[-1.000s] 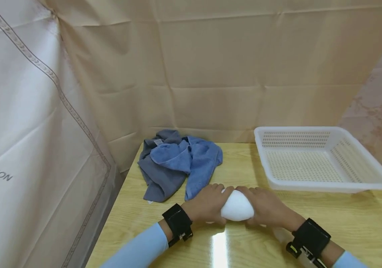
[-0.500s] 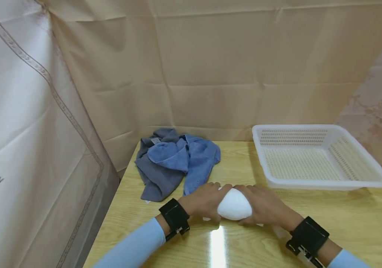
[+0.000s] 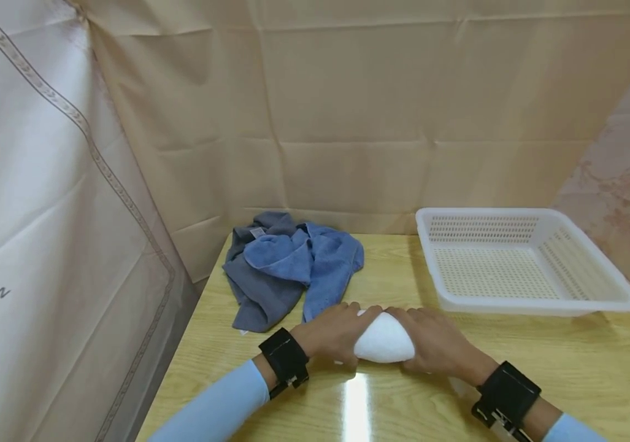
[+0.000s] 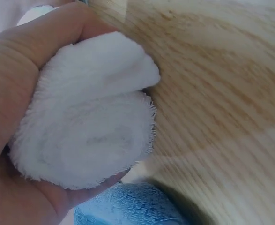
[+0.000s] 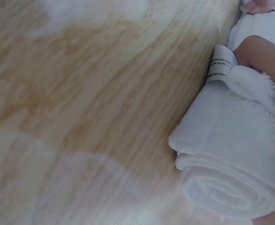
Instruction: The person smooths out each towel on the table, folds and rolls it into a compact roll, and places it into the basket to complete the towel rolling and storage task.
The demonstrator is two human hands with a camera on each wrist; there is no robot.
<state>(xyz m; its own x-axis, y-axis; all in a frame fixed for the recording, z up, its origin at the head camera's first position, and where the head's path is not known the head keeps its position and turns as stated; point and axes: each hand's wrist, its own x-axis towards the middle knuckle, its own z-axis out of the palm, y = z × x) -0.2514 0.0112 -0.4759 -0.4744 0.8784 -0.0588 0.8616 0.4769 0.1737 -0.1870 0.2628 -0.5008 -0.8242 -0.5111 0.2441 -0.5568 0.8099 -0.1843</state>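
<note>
A white terry towel (image 3: 384, 339), rolled up tightly, lies across the table in front of me. My left hand (image 3: 332, 336) grips one end of it, thumb on the near side. My right hand (image 3: 437, 341) holds the other end the same way. Spiral layers show at the roll's end in the left wrist view, where the towel (image 4: 88, 136) sits inside the curled left hand (image 4: 15, 93). In the right wrist view a striped white label (image 5: 221, 65) sticks out from the roll. Most fingertips are hidden behind the towel.
Behind the left hand lies a crumpled heap of a blue towel (image 3: 334, 261) and a grey cloth (image 3: 265, 294). A white perforated plastic basket (image 3: 541, 303) stands at the back right of the wooden table (image 3: 557, 368). Beige fabric (image 3: 348, 110) hangs behind.
Both hands keep their grip on the rolled towel and have shifted very slightly left with it. The head view has moved a little; the cloth heap and basket stay in place.
</note>
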